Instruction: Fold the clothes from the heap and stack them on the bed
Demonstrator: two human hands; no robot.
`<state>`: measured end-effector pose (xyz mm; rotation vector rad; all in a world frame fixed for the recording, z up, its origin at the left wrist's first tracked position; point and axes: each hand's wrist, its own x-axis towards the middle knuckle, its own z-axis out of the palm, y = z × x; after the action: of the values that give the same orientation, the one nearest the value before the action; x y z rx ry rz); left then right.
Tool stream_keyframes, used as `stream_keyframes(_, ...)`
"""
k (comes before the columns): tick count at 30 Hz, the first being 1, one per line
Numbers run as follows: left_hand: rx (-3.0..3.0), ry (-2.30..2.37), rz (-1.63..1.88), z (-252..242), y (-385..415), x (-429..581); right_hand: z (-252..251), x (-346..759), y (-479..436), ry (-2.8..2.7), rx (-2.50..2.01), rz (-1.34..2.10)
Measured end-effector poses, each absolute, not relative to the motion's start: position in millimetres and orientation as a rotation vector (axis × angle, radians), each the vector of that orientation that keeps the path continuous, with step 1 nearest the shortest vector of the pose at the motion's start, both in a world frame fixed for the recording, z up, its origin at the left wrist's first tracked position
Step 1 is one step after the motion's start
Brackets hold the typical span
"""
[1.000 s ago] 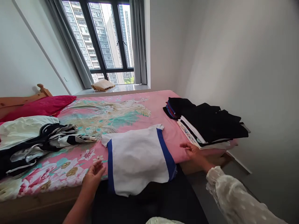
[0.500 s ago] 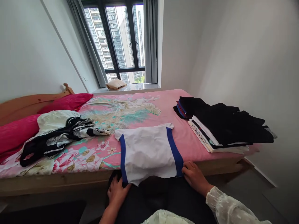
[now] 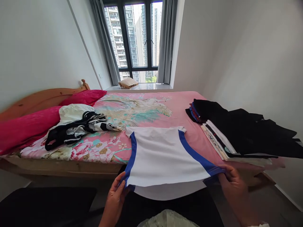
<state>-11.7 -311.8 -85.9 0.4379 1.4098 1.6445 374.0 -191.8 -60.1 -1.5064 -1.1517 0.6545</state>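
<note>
A white shirt with blue side stripes lies half on the pink flowered bed and hangs over its near edge. My left hand pinches the shirt's lower left corner at the blue stripe. My right hand grips the lower right corner. Between the two hands the hem is pulled taut and lifted off the bed edge.
A stack of folded dark and white clothes sits on the bed at the right. A loose heap of striped and cream garments lies at the left beside magenta pillows. A tan bag rests on the windowsill.
Both hands went from resting near the shirt to gripping its lower corners and pulling the hem toward me, stretching it wider. The view has shifted left and lower.
</note>
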Motion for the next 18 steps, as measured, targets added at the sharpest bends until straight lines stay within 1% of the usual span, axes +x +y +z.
stream_keyframes(2,0.507,1.402,1.595,-80.4,-317.4,-13.5,-51.7,370.7,-196.4,-1.202,-1.599,0.574)
stream_keyframes(5,0.614,1.569,1.574,-78.7,-320.8,-15.7,-46.5,370.5,-196.8,-1.232,-1.701,0.508)
stream_keyframes(13,0.8,1.958,1.508,-92.9,-315.6,-18.6,-59.8,385.3,-185.2,-1.36,-1.76,0.419)
stream_keyframes(18,0.87,2.247,1.404,-93.1,-317.6,-26.2,-66.7,392.9,-182.5,-1.387,-1.749,0.452)
